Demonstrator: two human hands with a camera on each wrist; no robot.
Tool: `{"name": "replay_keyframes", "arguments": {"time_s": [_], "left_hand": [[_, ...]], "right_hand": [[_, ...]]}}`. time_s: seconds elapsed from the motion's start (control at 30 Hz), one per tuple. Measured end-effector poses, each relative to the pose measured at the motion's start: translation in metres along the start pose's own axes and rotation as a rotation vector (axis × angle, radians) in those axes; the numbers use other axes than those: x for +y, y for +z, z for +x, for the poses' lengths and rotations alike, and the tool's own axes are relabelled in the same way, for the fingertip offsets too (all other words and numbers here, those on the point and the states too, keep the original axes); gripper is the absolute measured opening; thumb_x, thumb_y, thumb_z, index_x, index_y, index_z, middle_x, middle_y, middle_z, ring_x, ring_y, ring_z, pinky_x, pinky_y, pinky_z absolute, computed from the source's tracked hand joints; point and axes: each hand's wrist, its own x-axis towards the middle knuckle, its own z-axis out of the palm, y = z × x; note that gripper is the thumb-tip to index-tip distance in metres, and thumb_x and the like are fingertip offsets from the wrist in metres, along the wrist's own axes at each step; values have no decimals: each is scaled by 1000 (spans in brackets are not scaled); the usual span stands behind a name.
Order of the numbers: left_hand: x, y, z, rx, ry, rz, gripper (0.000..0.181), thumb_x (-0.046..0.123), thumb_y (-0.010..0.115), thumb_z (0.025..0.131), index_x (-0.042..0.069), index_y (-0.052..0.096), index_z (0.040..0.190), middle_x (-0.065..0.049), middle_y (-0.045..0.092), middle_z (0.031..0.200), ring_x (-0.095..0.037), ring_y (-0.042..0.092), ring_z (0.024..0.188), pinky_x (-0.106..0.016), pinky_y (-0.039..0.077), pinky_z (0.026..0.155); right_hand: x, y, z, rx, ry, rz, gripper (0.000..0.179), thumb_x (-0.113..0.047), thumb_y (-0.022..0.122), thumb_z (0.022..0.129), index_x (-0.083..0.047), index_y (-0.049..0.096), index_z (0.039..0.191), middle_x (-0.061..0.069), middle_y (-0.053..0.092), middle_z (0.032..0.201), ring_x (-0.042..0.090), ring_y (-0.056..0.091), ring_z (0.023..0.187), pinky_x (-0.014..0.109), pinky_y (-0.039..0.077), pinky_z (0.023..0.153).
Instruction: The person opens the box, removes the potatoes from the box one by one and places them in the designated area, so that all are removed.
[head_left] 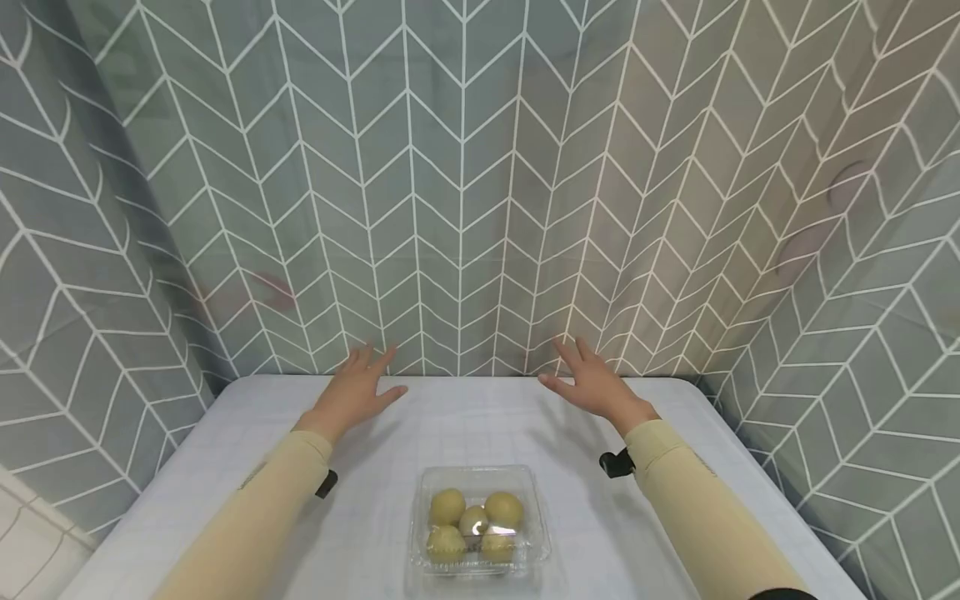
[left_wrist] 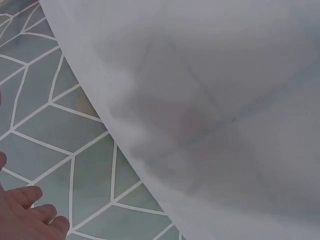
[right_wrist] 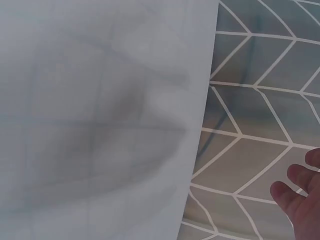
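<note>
A clear plastic clamshell box (head_left: 480, 479) sits near the front of the white table, with several round yellow-green fruits (head_left: 474, 525) inside it under the lid. Beyond the box, my left hand (head_left: 356, 396) reaches toward the far table edge with its fingers spread, holding nothing. To the right, my right hand (head_left: 594, 385) is stretched out the same way, its fingers apart and nothing in them. Both hands cast shadows on the cloth. In the wrist views, the left fingers (left_wrist: 45, 212) and the right fingers (right_wrist: 287, 192) show loosely extended against the patterned curtain.
A grey-green curtain (head_left: 461, 208) with white chevron lines hangs behind the table and along both sides. The white tablecloth (head_left: 457, 425) shows faint grid creases and covers the table up to its rounded far corners.
</note>
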Motion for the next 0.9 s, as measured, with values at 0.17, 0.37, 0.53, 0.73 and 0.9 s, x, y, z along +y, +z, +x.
{"name": "replay_keyframes", "arguments": {"time_s": [0.17, 0.37, 0.53, 0.73, 0.9], "left_hand": [[-6, 6, -10, 4, 5, -38, 82, 60, 56, 94, 17, 27, 158, -28, 22, 157, -52, 18, 142, -67, 25, 109], [-5, 9, -22, 12, 8, -105, 82, 62, 55, 94, 14, 31, 156, -27, 26, 156, -50, 22, 141, -66, 28, 108], [1, 7, -34, 20, 17, -144, 79, 56, 59, 94, 14, 32, 156, -26, 29, 155, -47, 24, 141, -65, 30, 107], [2, 11, -47, 13, 23, -171, 78, 56, 58, 95, 13, 32, 156, -25, 28, 156, -47, 25, 141, -64, 29, 108], [6, 11, -56, 10, 19, -190, 79, 58, 57, 95, 14, 32, 156, -24, 30, 155, -46, 31, 139, -64, 31, 107]], "right_hand": [[2, 7, -10, 17, -7, 20, 88, -73, 46, 91, -25, 19, 160, 26, 15, 159, 50, 26, 140, 68, 29, 105], [-1, 11, -22, 32, -23, 51, 86, -72, 47, 91, -27, 22, 159, 26, 18, 159, 48, 30, 139, 67, 33, 104], [-5, 14, -32, 46, -54, 70, 85, -70, 48, 92, -24, 24, 159, 24, 20, 158, 46, 34, 137, 65, 33, 105], [-6, 17, -42, 56, -75, 78, 83, -68, 49, 93, -22, 26, 158, 21, 22, 159, 43, 31, 140, 63, 33, 106], [-7, 18, -52, 77, -93, 107, 80, -65, 52, 94, -23, 26, 158, 19, 24, 159, 42, 32, 140, 63, 33, 106]]}}
